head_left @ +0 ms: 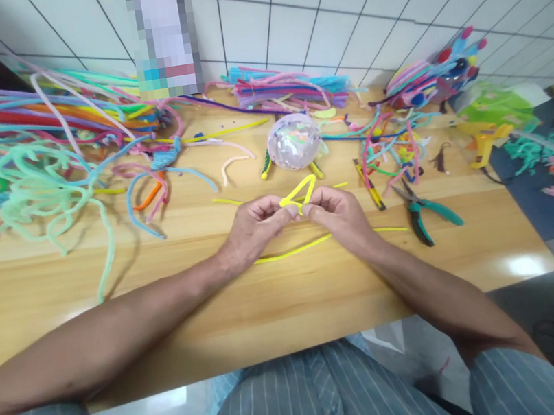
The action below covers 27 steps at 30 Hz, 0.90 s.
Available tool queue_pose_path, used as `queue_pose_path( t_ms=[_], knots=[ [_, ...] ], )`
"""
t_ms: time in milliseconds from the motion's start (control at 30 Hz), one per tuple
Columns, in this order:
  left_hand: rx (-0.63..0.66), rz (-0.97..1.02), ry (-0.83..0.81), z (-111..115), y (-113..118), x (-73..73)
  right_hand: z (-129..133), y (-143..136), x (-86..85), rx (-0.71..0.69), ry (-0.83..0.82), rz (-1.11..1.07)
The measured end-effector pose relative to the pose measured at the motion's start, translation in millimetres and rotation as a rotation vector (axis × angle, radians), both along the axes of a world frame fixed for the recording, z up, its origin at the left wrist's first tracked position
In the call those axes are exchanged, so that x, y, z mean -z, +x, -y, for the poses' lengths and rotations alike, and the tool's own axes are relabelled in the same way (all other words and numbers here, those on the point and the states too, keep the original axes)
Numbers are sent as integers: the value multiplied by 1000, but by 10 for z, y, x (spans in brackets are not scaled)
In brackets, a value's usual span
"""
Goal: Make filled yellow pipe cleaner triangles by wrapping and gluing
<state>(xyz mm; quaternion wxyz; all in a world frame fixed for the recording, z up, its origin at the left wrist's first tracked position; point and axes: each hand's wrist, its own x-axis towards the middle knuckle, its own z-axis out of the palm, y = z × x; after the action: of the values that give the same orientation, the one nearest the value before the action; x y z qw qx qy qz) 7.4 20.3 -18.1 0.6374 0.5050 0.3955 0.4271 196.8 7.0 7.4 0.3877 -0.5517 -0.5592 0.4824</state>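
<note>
Between my two hands, just above the table, is a yellow pipe cleaner [311, 187] bent into a pointed loop. My left hand [261, 222] pinches its left side between thumb and fingers. On the right side, my right hand [336, 211] grips it the same way, and the fingertips of both hands nearly meet. Beneath my hands lies a long straight yellow pipe cleaner [294, 252] on the table. Another yellow piece [227, 202] shows partly behind my hands. Just beyond them sits a clear round ball [294, 141] with shiny, colourful bits.
Pliers with teal handles [426, 213] and a yellow utility knife [369, 185] lie to the right, near a yellow glue gun [483, 140]. Tangled green pipe cleaners [44, 180] spread on the left. Bundled pipe cleaners [290, 87] line the tiled wall [321, 13].
</note>
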Motion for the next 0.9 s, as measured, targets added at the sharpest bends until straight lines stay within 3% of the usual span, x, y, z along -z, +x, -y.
queue_pose_path(
  t_ms=[467,633,733,833,900],
  knots=[
    [21,-29,-37,-11,-29,-75,46,-13,58,-6,60,40],
    [50,-40,-3,4,-24,-21,59,-18,25,9,54,32],
    [-65,-111,217,21,-33,45,56,-13,-10,36,23,12],
    [-252,-345,713,31,-70,86,46,-3,-31,50,-24,-14],
    [-273,-508,1013,30,-99,93,42,-1,-36,35,-45,-27]
  ],
)
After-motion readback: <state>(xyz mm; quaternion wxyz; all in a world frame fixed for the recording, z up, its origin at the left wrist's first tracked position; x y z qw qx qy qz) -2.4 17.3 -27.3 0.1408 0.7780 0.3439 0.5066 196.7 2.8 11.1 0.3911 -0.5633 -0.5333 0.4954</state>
